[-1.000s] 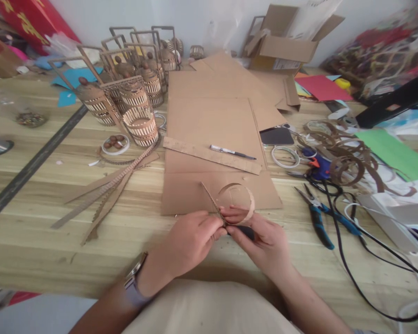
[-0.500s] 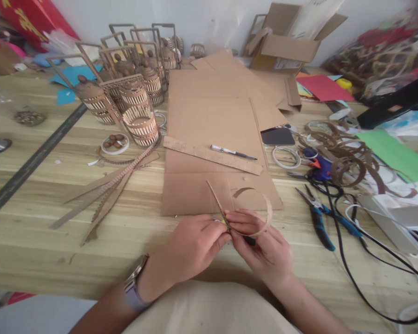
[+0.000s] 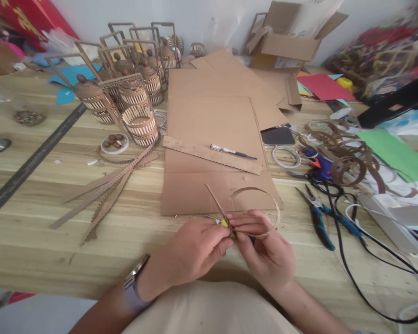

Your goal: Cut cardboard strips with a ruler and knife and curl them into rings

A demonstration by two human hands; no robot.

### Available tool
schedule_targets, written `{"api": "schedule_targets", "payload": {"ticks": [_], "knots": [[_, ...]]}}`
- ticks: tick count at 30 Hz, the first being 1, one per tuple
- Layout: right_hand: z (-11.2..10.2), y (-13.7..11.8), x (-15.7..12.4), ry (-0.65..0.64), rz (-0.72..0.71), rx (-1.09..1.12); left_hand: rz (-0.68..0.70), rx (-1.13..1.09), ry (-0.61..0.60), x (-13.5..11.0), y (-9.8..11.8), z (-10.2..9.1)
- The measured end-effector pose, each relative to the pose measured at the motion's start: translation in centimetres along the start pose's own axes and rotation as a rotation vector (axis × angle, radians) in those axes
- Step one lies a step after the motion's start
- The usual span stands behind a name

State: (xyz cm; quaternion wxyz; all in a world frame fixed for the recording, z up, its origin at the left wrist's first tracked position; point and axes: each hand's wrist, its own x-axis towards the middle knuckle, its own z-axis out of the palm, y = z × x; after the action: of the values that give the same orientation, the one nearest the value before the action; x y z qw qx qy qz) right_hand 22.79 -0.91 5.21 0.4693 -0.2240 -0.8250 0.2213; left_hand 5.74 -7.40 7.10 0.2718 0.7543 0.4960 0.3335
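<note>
Both hands' fingers pinch a thin brown corrugated cardboard strip, left hand and right hand meeting fingertip to fingertip just above the pale wooden counter. The strip curls into a loop to the right of the pinch. A flat brown cardboard sheet lies just beyond, and blue-handled pliers rest to the right.

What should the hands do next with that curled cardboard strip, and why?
Probably swing the free curled end of the cardboard strip in toward the pinch. The left hand and right hand both grip the strip low down. Its straight tail sticks up, and the curl stands open, its end apart from that tail.
</note>
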Motion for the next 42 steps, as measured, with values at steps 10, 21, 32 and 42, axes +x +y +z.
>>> {"api": "schedule_targets", "payload": {"ticks": [10,21,32,42], "knots": [[-0.2,0.0,-0.2,-0.026,-0.085,-0.156,-0.081,-0.021,0.032,0.2,0.3,0.0],[0.2,0.1,0.2,-0.06,0.12,0.085,-0.102,-0.011,0.059,0.0,-0.1,-0.3],[0.1,-0.1,-0.1,-0.001,0.086,0.139,0.009,0.094,0.104,0.2,-0.1,0.0],[0.4,-0.2,-0.5,0.011,-0.048,-0.024,-0.174,-0.029,0.02,-0.2,0.7,-0.1]]}}
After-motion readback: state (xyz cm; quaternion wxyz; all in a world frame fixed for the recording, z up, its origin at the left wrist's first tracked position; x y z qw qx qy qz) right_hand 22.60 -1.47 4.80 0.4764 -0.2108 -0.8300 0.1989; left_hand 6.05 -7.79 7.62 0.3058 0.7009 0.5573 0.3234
